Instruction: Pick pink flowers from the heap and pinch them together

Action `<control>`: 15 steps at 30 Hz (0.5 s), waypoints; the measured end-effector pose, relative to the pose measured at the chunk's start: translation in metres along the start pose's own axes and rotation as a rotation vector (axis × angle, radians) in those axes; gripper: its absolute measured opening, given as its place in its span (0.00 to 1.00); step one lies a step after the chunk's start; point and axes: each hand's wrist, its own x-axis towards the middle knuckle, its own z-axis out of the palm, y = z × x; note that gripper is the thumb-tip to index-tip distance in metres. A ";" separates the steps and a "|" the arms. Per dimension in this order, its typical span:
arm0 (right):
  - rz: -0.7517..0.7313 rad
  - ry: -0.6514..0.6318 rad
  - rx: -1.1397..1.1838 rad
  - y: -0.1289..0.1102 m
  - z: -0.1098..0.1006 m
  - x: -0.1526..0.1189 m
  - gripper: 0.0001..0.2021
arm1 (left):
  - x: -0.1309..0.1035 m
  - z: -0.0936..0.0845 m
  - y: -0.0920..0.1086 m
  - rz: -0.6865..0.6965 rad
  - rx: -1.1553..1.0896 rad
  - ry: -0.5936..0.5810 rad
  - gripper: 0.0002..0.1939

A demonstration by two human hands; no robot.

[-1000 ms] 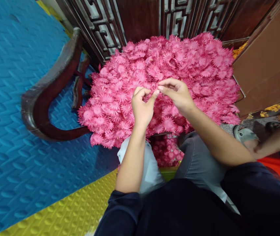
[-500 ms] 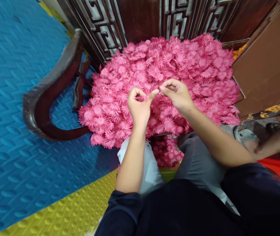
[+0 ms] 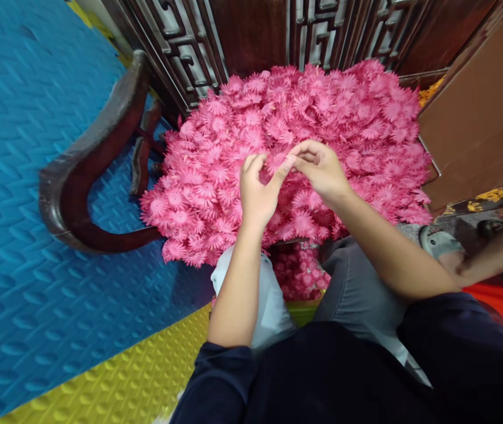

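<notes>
A large heap of pink artificial flowers point(image 3: 216, 176), with thin pointed petals, lies in front of my knees. Over its middle my two hands meet at the tips. My right hand point(image 3: 320, 168) is closed in a pinch, thumb against forefinger, on the edge of a pink flower piece point(image 3: 277, 161). My left hand point(image 3: 258, 191) curls round the other side of that piece, its thumb stretched across to the right fingertips. The held piece blends with the heap behind it, so its exact outline is hard to make out.
A dark curved wooden armrest point(image 3: 68, 200) stands left, over blue matting point(image 3: 8, 235) and a yellow strip point(image 3: 123, 365). Carved dark wood panels point(image 3: 251, 35) rise behind the heap. At right are a brown board point(image 3: 476, 118) and another person's sandalled foot point(image 3: 448, 250). More pink flowers point(image 3: 302, 271) lie between my knees.
My left hand has moved slightly right and up, its thumb now reaching the right fingertips and its fingers lifted further from the thumb. My right hand has hardly moved.
</notes>
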 end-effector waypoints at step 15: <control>-0.010 -0.016 0.009 -0.006 0.005 -0.004 0.19 | 0.001 0.000 0.005 0.002 0.005 0.091 0.18</control>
